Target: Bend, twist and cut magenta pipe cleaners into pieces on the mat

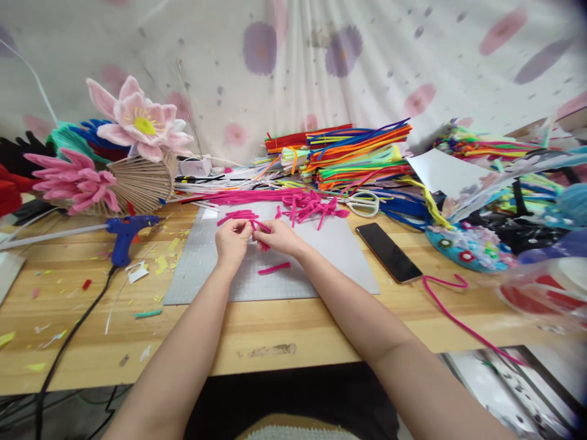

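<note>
My left hand (232, 240) and my right hand (280, 236) meet over a grey cutting mat (206, 269), both pinched on a short pink pipe cleaner piece (260, 234) held between them. A loose pink piece (274, 267) lies on the mat just below my right hand. More bent pink pieces (312, 206) are heaped at the mat's far edge, with a few (236, 215) above my left hand.
A blue glue gun (125, 234) with a black cord lies left of the mat. A phone (388, 251) rests to the right, white-handled scissors (364, 203) behind it. Stacked coloured pipe cleaners (358, 156) and pink fabric flowers (137, 122) line the back. A long pink pipe cleaner (452, 305) trails right.
</note>
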Action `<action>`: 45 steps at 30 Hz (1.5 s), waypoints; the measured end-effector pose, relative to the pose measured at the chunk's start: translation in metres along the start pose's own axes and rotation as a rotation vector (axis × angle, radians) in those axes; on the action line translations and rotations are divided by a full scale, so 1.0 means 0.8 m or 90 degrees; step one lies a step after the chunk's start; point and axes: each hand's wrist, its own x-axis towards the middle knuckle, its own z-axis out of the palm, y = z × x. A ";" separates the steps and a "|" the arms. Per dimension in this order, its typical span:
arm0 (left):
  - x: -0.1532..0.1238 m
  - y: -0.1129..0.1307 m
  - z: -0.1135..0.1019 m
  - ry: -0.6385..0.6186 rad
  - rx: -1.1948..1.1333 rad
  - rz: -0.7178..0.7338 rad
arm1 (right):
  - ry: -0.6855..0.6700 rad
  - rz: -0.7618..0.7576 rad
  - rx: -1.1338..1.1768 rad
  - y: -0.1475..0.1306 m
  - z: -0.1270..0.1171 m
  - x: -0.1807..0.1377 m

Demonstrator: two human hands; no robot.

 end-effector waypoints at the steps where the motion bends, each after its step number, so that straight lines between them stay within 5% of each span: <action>1: 0.000 0.000 0.000 0.002 0.003 0.001 | 0.003 0.001 -0.008 0.000 0.001 0.000; 6: 0.006 -0.008 -0.002 -0.041 -0.034 -0.024 | -0.044 0.020 0.050 0.000 -0.008 0.001; 11: 0.008 -0.008 -0.004 -0.082 -0.111 -0.089 | 0.005 0.021 0.059 0.004 -0.014 0.005; 17: 0.002 0.011 -0.003 -0.161 -0.474 -0.367 | 0.062 0.008 0.075 0.011 -0.002 0.014; 21: 0.000 0.013 -0.004 -0.244 -0.595 -0.493 | 0.021 0.027 0.197 0.006 0.001 0.012; 25: -0.002 0.012 0.001 -0.233 -0.638 -0.520 | 0.008 -0.001 0.213 0.000 0.000 0.007; 32: -0.008 0.016 0.014 -0.176 -0.729 -0.536 | 0.096 -0.091 0.031 0.004 0.006 0.008; 38: -0.008 0.016 0.017 -0.117 -0.716 -0.534 | 0.088 -0.058 -0.028 0.013 0.017 0.016; 45: -0.007 0.007 0.013 -0.229 -0.674 -0.499 | 0.038 0.006 0.120 0.004 0.013 0.013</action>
